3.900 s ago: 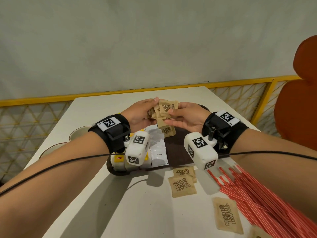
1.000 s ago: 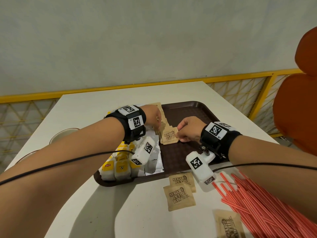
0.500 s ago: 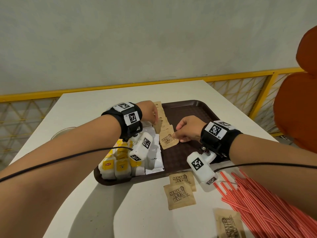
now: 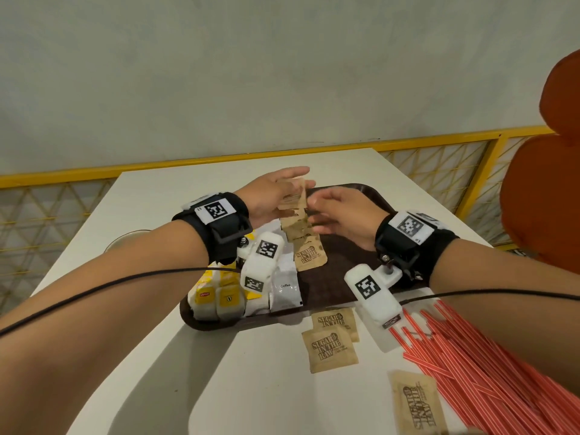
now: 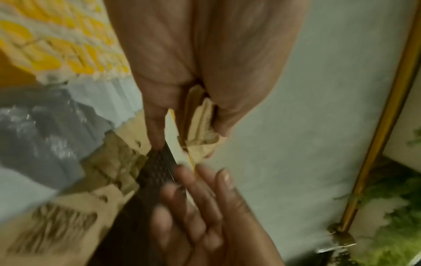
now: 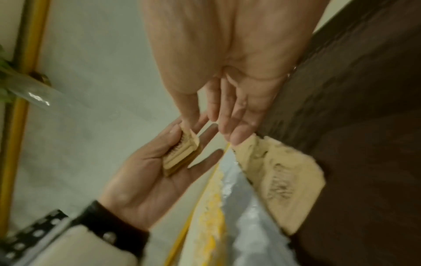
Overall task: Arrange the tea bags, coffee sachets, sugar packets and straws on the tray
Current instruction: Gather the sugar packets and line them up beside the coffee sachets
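A small stack of thin brown paper sugar packets [image 6: 182,153], probably light and floppy, is pinched edgewise by the left hand [image 4: 270,196]; the right hand [image 4: 342,218] is held loosely spread.

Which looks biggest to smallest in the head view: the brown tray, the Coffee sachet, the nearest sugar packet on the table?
1. brown tray
2. nearest sugar packet, though closeness to the camera enlarges it
3. Coffee sachet

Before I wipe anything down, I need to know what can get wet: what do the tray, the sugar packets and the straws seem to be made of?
The tray looks like dark brown moulded plastic, with a fine textured floor in the left wrist view. The sugar packets look like matt brown paper, creased, with printed lettering. The straws are red with thin white stripes; plastic or paper, I cannot tell.
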The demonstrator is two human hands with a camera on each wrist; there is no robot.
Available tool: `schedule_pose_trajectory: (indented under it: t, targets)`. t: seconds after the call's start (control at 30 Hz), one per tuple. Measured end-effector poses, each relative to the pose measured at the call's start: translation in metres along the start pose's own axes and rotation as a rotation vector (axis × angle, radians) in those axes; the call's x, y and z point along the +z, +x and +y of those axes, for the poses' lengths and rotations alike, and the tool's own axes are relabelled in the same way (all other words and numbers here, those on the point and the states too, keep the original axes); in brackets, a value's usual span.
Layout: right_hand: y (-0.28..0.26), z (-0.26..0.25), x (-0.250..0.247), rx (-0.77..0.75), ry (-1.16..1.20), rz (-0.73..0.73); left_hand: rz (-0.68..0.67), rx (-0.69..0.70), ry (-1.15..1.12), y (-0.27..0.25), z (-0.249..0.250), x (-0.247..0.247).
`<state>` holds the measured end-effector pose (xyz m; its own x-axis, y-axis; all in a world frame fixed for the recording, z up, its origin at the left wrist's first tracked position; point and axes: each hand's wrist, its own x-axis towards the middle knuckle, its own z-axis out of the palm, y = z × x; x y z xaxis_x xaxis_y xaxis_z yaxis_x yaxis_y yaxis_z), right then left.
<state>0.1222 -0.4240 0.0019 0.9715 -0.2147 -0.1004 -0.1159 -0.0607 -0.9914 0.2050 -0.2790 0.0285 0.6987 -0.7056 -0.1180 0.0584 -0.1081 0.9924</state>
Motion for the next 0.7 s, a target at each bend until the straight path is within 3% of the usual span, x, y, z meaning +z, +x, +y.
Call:
schedule_pose_trajectory:
  t: [0.13, 0.3, 0.4, 0.7]
  targets:
    - [-0.012, -0.012, 0.006, -0.022, 0.131, -0.081, -0.076, 0.075, -0.07, -0.01, -0.003, 0.013]
    - [-0.025, -0.001, -0.007, 0.045, -0.041, -0.032, -0.066, 0.067, 0.591, -0.02, -0.008, 0.01]
    - [-0.027, 0.014, -0.012, 0.107, -0.111, 0.015, -0.019, 0.115, 0.736, -0.019, -0.01, 0.007]
    - [-0.013, 0.044, -0.013, 0.244, -0.265, 0.032, -0.125, 0.011, 1.139, 0.001, -0.018, 0.016]
